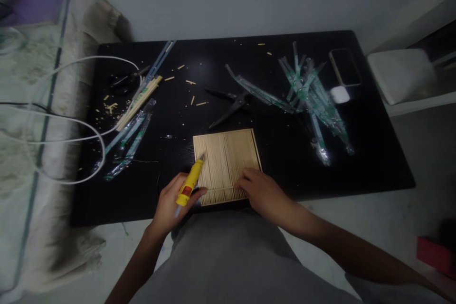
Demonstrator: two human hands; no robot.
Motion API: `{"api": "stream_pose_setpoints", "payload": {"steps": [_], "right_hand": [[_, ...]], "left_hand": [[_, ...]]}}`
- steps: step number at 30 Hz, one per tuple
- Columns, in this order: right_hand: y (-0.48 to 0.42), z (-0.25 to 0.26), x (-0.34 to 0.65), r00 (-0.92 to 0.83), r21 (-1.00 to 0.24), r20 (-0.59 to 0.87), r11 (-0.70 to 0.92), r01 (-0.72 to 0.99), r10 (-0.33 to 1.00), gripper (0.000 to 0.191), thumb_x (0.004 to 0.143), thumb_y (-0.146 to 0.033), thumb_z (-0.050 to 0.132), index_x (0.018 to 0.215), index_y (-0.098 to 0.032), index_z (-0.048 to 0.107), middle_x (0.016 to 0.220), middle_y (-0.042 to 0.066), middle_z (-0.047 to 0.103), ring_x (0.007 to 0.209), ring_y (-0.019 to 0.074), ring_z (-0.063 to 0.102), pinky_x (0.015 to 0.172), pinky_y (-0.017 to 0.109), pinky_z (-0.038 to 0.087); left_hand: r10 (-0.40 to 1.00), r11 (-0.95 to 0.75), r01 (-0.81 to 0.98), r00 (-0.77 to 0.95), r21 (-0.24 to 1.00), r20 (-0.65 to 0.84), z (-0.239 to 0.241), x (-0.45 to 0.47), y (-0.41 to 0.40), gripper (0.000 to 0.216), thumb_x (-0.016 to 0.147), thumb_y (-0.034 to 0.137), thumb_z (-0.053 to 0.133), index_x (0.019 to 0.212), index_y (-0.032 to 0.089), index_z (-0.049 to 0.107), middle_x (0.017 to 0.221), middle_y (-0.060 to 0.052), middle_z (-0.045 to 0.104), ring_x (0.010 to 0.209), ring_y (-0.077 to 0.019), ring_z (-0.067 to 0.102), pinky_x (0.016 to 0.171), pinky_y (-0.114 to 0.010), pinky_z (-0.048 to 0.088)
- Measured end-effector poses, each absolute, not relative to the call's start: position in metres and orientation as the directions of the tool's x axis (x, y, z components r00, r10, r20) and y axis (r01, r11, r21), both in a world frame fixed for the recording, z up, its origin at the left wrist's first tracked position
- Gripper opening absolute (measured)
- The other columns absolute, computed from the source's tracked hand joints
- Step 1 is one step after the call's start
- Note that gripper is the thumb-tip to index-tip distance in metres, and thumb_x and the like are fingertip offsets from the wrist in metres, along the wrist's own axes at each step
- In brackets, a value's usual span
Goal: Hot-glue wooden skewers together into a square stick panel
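A square panel made of wooden sticks [228, 156] lies flat on the black table [356, 152] near its front edge. My left hand [171, 204] is closed around a yellow glue gun [190, 183], whose tip points at the panel's left edge. My right hand [261, 192] rests on the panel's lower right corner, fingers curled and pressing down on a stick along the bottom edge.
Black pliers [231, 104] lie behind the panel. Several chopstick wrappers [313, 95] are scattered at the right, with a phone [345, 67] and a small white case [339, 94]. Loose chopsticks [138, 102], wrappers, scissors [124, 80] and white cables [71, 137] lie at the left.
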State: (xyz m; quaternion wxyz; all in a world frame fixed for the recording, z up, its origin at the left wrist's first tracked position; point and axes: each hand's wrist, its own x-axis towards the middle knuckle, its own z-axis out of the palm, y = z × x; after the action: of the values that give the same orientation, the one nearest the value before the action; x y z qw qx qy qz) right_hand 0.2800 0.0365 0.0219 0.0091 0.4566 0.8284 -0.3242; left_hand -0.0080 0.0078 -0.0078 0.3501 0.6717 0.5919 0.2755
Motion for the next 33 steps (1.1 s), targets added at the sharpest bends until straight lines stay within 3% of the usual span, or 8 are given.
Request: {"api": "stream_pose_setpoints", "payload": {"steps": [33], "right_hand": [[0.0379,0.0272,0.2786,-0.584,-0.523,-0.333,0.370,0.768,0.740,0.040,0.079,0.011,0.047,0.098,-0.016,0.071,0.099,0.007,0.064,0.089,0.0175,0.056,0.073,0.029,0.038]], "left_hand": [[0.987,-0.054,0.602,0.151,0.797,-0.047,-0.0037,-0.0062,0.0094,0.021,0.089,0.038,0.082,0.093,0.025,0.066,0.085,0.001,0.064,0.072,-0.0144,0.064,0.067,-0.028,0.052]]}}
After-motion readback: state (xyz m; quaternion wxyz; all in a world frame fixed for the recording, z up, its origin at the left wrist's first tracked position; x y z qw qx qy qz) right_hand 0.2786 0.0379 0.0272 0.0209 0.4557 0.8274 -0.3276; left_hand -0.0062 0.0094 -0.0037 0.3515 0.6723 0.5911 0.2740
